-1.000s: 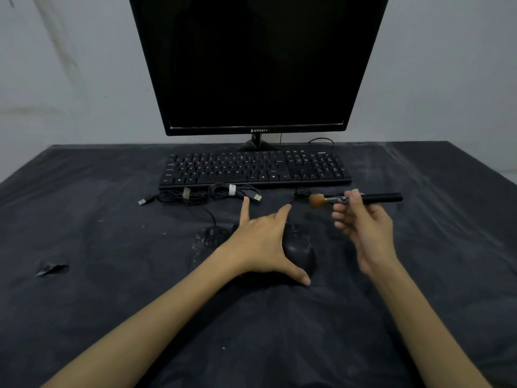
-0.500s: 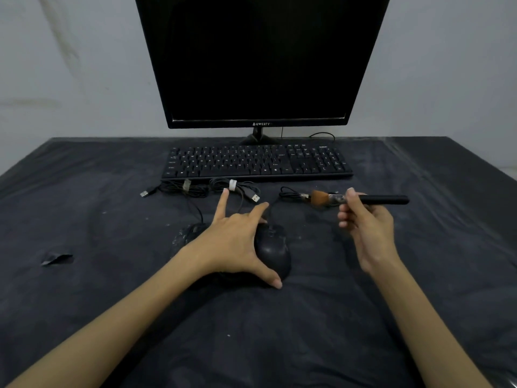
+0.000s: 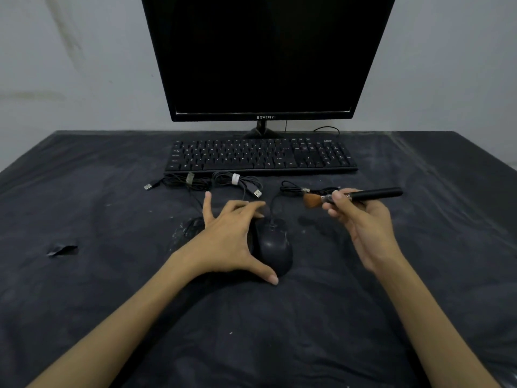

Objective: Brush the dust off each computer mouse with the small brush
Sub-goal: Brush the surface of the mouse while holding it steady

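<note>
My left hand (image 3: 229,242) spreads its fingers and grips the smooth, round black mouse (image 3: 272,247) on the dark, wrinkly counter (image 3: 419,275), while my right hand (image 3: 361,222) pinches the small brush (image 3: 355,197) with soft brown bristles just above it.

Dim, even light is falling from above, leaving the dark surface (image 3: 84,275) murky. Soft shadows are pooling under the left hand (image 3: 229,242) and beneath the right hand (image 3: 363,222). Beyond the hands, the monitor (image 3: 265,57) is splaying outward from wide-angle distortion. Fine detail is looking soft.
</note>
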Tool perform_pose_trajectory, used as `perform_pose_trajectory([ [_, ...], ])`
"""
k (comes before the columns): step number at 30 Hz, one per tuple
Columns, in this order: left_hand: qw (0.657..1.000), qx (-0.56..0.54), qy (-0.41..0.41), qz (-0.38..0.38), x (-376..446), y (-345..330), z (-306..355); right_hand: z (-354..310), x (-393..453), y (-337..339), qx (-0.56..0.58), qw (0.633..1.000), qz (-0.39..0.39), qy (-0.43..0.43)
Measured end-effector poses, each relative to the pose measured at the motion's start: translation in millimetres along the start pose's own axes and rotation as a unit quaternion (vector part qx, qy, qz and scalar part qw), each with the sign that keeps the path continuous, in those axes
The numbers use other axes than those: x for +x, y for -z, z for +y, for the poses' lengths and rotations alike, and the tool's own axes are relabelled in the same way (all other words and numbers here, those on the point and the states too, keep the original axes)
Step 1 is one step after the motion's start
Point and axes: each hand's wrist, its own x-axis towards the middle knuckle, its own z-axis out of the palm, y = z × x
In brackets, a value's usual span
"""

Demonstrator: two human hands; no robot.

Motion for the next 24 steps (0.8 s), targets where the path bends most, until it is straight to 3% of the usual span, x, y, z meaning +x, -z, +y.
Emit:
perform_pose_trajectory([
  [5, 1.0, -0.012, -0.002, 0.013, -1.0, -0.2, -0.4, -4.1, -9.0, -6.6, -0.102, 0.994, 0.001, 0.038],
  [9, 1.0, 0.002, 0.0, 0.001, 0.6, 2.3, 1.7, -5.1, -18.8, -13.2, -0.122, 0.989, -0.052, 0.073],
  [13, 1.0, 0.006, 0.009, 0.0, 1.7, 2.8, 2.6, 4.4, -22.9, -17.7, -0.142, 0.983, -0.11, 0.051],
  [19, 1.0, 0.002, 0.018, -0.003, 0.6, 2.1, 3.0, 13.5, -9.5, -12.4, -0.203, 0.976, -0.046, 0.066],
  [22, 1.0, 0.001, 0.021, -0.007, 1.0, 2.7, 3.1, 8.7, -7.4, -5.0, -0.171, 0.982, -0.022, 0.077],
  [24, 1.0, 0.0, 0.022, -0.007, 1.2, 3.0, 3.3, 7.0, -13.4, -3.1, -0.137, 0.987, -0.047, 0.075],
])
